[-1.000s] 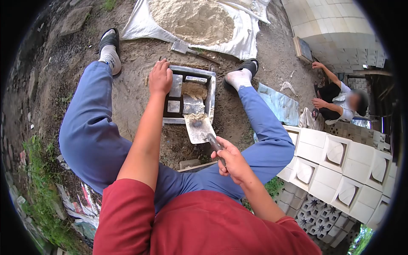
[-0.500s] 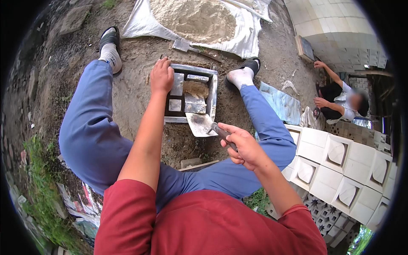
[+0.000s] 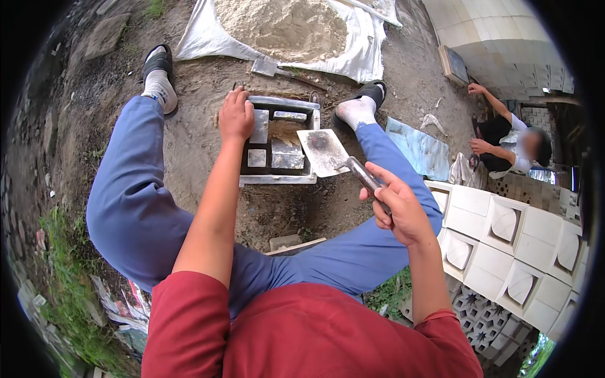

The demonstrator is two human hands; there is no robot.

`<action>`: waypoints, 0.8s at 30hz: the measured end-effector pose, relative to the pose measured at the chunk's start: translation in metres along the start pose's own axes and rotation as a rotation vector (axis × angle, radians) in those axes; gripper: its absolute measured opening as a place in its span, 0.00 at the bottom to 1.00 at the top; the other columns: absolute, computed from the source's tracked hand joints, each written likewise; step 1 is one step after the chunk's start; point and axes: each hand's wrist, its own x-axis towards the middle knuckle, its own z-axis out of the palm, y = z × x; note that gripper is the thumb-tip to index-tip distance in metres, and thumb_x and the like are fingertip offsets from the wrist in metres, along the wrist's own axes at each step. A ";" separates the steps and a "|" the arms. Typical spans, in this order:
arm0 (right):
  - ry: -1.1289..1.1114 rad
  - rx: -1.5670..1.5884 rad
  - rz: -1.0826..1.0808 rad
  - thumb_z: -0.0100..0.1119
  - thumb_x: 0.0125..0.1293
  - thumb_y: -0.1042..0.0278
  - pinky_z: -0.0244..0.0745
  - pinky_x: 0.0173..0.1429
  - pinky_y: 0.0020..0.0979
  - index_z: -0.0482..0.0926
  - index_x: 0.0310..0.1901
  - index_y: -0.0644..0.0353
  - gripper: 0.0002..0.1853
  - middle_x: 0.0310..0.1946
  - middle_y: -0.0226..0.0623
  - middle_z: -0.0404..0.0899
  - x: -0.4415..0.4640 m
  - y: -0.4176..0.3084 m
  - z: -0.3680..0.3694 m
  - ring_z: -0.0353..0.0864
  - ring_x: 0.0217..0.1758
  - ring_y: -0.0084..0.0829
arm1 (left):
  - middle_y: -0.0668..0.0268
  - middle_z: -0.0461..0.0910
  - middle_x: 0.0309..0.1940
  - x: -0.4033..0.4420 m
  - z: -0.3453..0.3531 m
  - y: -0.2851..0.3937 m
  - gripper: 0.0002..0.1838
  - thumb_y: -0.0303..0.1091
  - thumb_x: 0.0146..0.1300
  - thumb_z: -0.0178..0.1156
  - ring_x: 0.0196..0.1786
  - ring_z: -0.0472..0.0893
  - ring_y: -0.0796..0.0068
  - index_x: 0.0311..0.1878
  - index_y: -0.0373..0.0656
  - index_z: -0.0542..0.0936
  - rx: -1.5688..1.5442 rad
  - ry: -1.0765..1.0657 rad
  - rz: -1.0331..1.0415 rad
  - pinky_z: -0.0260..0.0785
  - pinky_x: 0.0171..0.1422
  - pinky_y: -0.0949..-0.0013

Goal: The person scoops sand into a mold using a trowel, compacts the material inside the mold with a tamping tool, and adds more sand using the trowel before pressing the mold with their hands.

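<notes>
My right hand (image 3: 398,209) is closed round the handle of a square-bladed trowel (image 3: 323,151). The blade is tilted over the right edge of a metal block mould (image 3: 277,179), with a dark patch on its face. On the mould's upper left side lies my left hand (image 3: 236,116), its fingers bent over the edge beside a small metal handle; the fingertips are partly hidden. Inside the mould are metal core blocks (image 3: 288,154) and dark gaps, with some tan sandy mix (image 3: 283,130) among them.
A white sheet (image 3: 208,38) bearing a sand heap (image 3: 280,28) lies ahead, with a small shovel (image 3: 268,67) before it. At right are a bluish board (image 3: 416,148), stacked pale blocks (image 3: 488,258) and a seated person (image 3: 520,148). My feet flank the mould.
My right hand has moved right and slightly down the view, lifting and turning the trowel from the mould's near edge to its right side. My left hand stays on the mould.
</notes>
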 end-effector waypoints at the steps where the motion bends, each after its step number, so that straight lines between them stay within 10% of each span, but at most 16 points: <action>1: 0.047 -0.035 -0.069 0.47 0.74 0.73 0.62 0.23 0.20 0.60 0.80 0.62 0.33 0.43 0.33 0.78 0.010 0.001 0.000 0.65 0.21 0.13 | 0.59 0.78 0.69 0.000 -0.001 0.001 0.17 0.39 0.73 0.51 0.75 0.72 0.51 0.58 0.46 0.81 0.020 -0.005 -0.005 0.65 0.76 0.49; 24: 0.182 0.048 -0.396 0.52 0.75 0.68 0.55 0.16 0.25 0.76 0.68 0.64 0.22 0.23 0.23 0.72 0.352 -0.026 0.049 0.62 0.14 0.14 | 0.55 0.69 0.77 0.006 -0.015 0.025 0.25 0.50 0.76 0.55 0.81 0.64 0.50 0.65 0.42 0.77 0.273 -0.054 0.106 0.54 0.83 0.46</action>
